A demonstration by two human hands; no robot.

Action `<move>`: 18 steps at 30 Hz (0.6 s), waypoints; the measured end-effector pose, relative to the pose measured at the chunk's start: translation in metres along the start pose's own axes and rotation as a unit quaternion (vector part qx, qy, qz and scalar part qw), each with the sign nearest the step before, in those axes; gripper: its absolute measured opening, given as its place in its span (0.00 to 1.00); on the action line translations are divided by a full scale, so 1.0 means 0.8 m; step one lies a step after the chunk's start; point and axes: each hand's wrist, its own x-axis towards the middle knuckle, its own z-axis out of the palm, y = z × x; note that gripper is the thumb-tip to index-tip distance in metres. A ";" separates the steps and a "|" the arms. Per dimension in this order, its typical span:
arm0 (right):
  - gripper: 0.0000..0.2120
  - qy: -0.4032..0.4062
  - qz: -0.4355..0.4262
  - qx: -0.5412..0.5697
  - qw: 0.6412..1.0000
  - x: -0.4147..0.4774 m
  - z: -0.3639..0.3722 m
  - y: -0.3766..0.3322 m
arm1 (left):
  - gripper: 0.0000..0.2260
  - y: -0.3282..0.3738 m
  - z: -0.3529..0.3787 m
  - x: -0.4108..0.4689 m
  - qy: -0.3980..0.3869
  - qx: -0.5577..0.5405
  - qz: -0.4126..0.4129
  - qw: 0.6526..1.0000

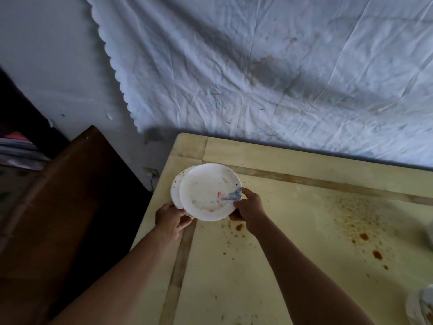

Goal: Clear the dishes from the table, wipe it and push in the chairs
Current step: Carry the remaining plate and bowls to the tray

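Fingers (pixel 185 222) of the left hand (pixel 172 218) were curled round the rim of the plates at 7 o'clock. The right hand (pixel 250 211) was pinched on the rim at 4 o'clock, thumb on top beside a blue-grey item (pixel 232 195) whose kind could not be told. Two white plates were counted, the top plate (pixel 208 186) stacked off-centre on the lower plate (pixel 176 186), at the table's far left corner; whether they were lifted off it could not be told. The table (pixel 304 165), pale cream with darker inlaid strips, was spattered with brown spots (pixel 363 236) toward 3 o'clock. One dark wooden cabinet (pixel 58 195) was seen beside its left edge. One crumpled white sheet (pixel 257 66), scallop-edged, was hung on the wall at 12 o'clock. A stretch of tabletop was seen between the forearms.
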 end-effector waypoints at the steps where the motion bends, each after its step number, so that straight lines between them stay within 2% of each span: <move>1: 0.26 0.000 -0.004 -0.013 1.000 0.003 0.010 -0.001 | 0.16 0.000 -0.003 0.002 0.005 0.005 0.005 1.000; 7: 0.27 0.021 -0.002 -0.045 0.999 0.011 0.042 -0.002 | 0.09 0.007 -0.018 0.013 0.044 0.015 0.072 0.996; 12: 0.27 0.046 -0.003 -0.070 0.996 0.010 0.047 -0.003 | 0.18 0.007 -0.021 0.018 0.014 0.036 0.102 0.994; 18: 0.24 0.086 -0.067 -0.190 0.976 0.016 0.053 0.006 | 0.21 0.009 -0.018 0.021 0.010 0.048 0.111 0.993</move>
